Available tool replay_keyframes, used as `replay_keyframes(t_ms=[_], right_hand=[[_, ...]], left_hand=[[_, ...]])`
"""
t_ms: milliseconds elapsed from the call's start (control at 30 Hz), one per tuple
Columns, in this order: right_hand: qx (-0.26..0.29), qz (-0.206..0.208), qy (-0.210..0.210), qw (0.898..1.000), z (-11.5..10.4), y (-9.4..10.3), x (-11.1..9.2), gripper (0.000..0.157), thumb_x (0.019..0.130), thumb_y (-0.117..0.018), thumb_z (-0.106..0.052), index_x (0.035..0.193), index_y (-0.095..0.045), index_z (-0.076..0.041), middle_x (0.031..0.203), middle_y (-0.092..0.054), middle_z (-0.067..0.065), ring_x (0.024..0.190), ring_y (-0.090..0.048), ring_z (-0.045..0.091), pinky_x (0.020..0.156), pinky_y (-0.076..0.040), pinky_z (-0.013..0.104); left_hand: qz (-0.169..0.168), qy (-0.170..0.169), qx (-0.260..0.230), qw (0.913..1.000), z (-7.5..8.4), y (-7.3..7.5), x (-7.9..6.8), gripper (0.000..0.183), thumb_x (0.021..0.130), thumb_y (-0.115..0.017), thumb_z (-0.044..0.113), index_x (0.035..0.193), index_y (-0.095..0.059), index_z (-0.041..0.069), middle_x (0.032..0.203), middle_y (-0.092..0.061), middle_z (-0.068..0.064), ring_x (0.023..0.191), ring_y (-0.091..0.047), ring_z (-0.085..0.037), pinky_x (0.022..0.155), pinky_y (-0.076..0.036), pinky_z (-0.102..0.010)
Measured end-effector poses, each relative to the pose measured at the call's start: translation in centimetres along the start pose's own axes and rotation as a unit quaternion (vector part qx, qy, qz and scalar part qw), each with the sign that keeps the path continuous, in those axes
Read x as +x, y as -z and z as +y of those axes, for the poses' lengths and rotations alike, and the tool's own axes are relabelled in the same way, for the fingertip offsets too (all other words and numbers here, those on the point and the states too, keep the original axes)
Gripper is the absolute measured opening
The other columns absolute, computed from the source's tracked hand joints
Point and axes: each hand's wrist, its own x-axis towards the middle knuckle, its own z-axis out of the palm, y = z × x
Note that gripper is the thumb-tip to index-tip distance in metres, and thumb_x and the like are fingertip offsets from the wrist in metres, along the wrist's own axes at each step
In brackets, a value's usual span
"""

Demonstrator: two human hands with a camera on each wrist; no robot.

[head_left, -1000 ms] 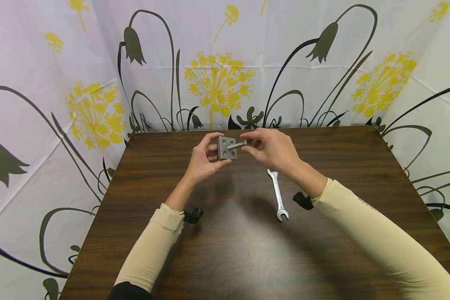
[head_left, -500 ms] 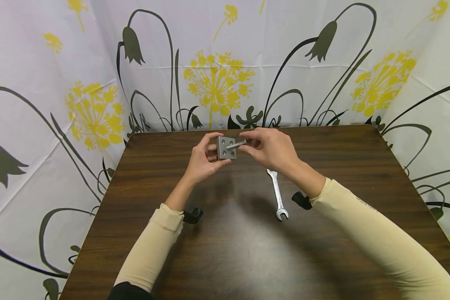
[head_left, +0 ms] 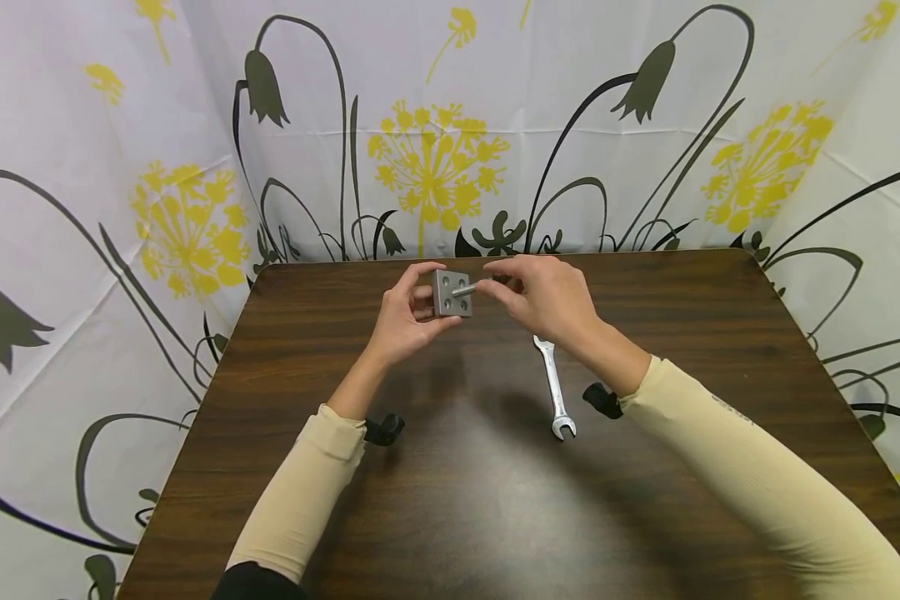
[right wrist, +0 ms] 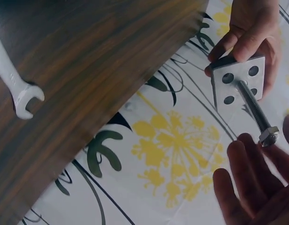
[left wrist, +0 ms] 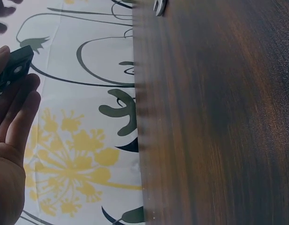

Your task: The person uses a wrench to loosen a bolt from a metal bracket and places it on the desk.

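Observation:
A grey square metal block (head_left: 452, 293) with several holes is held up above the table by my left hand (head_left: 405, 321), fingers at its far side and thumb along its lower edge. From the block's middle a threaded bolt (right wrist: 253, 108) sticks out toward my right hand (head_left: 543, 292). At the bolt's outer end sits a hex piece (right wrist: 269, 136); whether it is a head or a nut I cannot tell. My right thumb and index finger stand on either side of that end, the other fingers apart from it. In the left wrist view the block (left wrist: 18, 65) shows only partly.
An open-ended wrench (head_left: 555, 387) lies on the dark wooden table (head_left: 495, 517) below my right hand. A white curtain (head_left: 525, 50) with a flower print hangs behind the table's far edge. Black wrist mounts (head_left: 385, 429) stick out from both wrists.
My right thumb and fingers have shifted on the bolt's outer end, and the thumb now covers more of it in the head view. The block and wrench stay nearly in place.

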Motion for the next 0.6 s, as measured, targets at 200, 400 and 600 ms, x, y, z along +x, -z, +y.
replay_keyframes(t_ms=[200,400,600], right_hand=[[0.016,-0.013,-0.026,0.999,-0.02,0.04,0.07,0.02,0.093,-0.068,-0.039,0.105,-0.077,-0.026,0.081,-0.069,-0.01,0.07,-0.06,0.009,0.056,-0.046,0.034],[0.025,-0.01,0.023,0.999,0.14,0.04,0.04,0.029,0.087,-0.077,-0.026,0.116,-0.073,-0.023,0.088,-0.068,-0.008,0.077,-0.062,0.011,0.06,-0.049,0.036],[0.036,-0.028,-0.046,0.998,0.19,0.18,0.08,0.032,0.093,-0.064,-0.047,0.112,-0.075,-0.023,0.082,-0.07,-0.009,0.073,-0.061,0.009,0.059,-0.048,0.036]], left_hand=[[-0.004,0.003,-0.001,1.0,0.22,0.01,0.05,0.069,0.071,-0.079,-0.016,0.13,-0.047,-0.004,0.107,-0.067,-0.03,0.096,-0.068,-0.04,0.081,-0.055,-0.055],[0.001,0.006,-0.002,1.0,0.16,0.02,-0.02,0.069,0.071,-0.079,-0.016,0.131,-0.047,-0.004,0.107,-0.067,-0.03,0.096,-0.068,-0.041,0.081,-0.056,-0.053],[-0.005,0.002,-0.002,1.0,0.16,-0.08,0.13,0.069,0.071,-0.079,-0.016,0.131,-0.046,-0.004,0.107,-0.067,-0.03,0.096,-0.068,-0.04,0.081,-0.055,-0.055]])
